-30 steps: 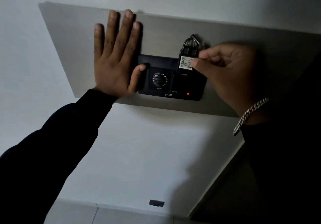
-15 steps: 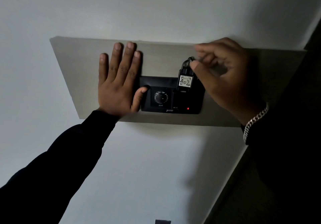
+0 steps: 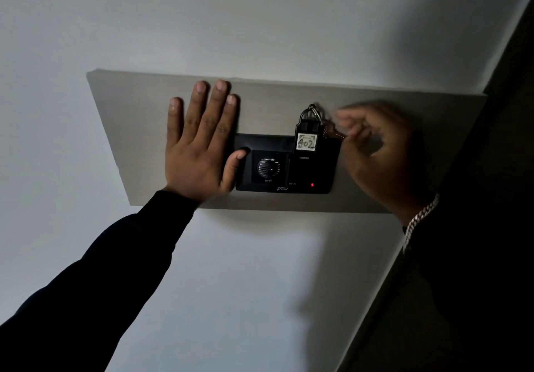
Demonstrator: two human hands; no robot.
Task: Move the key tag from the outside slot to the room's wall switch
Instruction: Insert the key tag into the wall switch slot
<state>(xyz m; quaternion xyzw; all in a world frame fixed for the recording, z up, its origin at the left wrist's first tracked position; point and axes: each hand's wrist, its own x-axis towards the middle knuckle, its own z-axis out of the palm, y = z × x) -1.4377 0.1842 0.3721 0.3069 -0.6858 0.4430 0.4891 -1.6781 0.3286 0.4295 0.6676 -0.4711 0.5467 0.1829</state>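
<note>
A black key tag (image 3: 307,133) with a white label reading 402 stands upright in the slot of a black wall switch panel (image 3: 284,166). A metal ring and a key (image 3: 332,132) hang off the tag's right side. My left hand (image 3: 199,143) lies flat on the grey board, fingers spread, thumb touching the panel's left edge. My right hand (image 3: 378,155) is blurred just right of the tag, fingers loosely curled and apart, close to the key; whether it touches the key is unclear.
The panel is mounted on a grey rectangular board (image 3: 138,129) fixed to a white wall (image 3: 260,25). A small red light (image 3: 312,184) glows at the panel's lower right. A dark door frame or wall edge (image 3: 497,169) runs down the right side.
My right hand has let go of the tag's top and drawn away to the right. The tag stays seated in the slot. My left hand has stayed flat on the board.
</note>
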